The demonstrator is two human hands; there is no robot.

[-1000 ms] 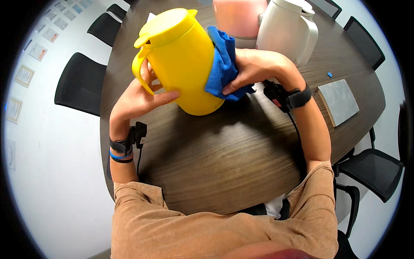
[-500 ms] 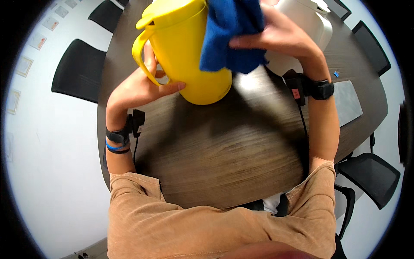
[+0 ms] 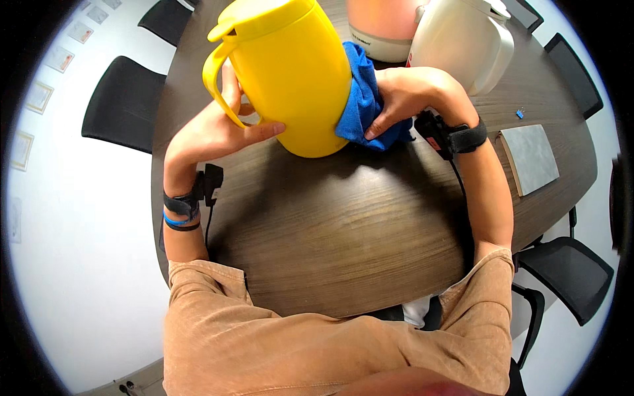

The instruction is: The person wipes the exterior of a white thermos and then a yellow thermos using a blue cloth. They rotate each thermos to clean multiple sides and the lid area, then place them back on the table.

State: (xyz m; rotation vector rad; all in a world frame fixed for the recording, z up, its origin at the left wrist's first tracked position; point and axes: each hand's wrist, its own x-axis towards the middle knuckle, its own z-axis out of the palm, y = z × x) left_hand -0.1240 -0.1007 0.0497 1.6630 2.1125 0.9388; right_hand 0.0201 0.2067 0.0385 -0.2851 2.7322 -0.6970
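A yellow jug point(image 3: 297, 79) with a lid and a side handle stands on the dark wooden table, tilted in the wide view. My left hand point(image 3: 214, 132) grips it low at the handle side, thumb across the front of its body and the other fingers partly hidden behind the handle. On the jug's right side, a crumpled blue cloth point(image 3: 362, 99) lies pressed against the lower wall. My right hand point(image 3: 409, 99) is closed on that cloth, its thumb in front and most of its fingers hidden.
Behind my right hand stand a white jug point(image 3: 456, 43) and a pink vessel with a pale base point(image 3: 380, 30). A grey notebook point(image 3: 530, 158) and a small blue clip point(image 3: 520, 113) lie on the table point(image 3: 330, 231) at the right. Black chairs point(image 3: 125, 102) surround it.
My right hand has moved the blue cloth down the jug's right side, from near the top to near the base. The pink vessel has come into sight. My left hand keeps its hold.
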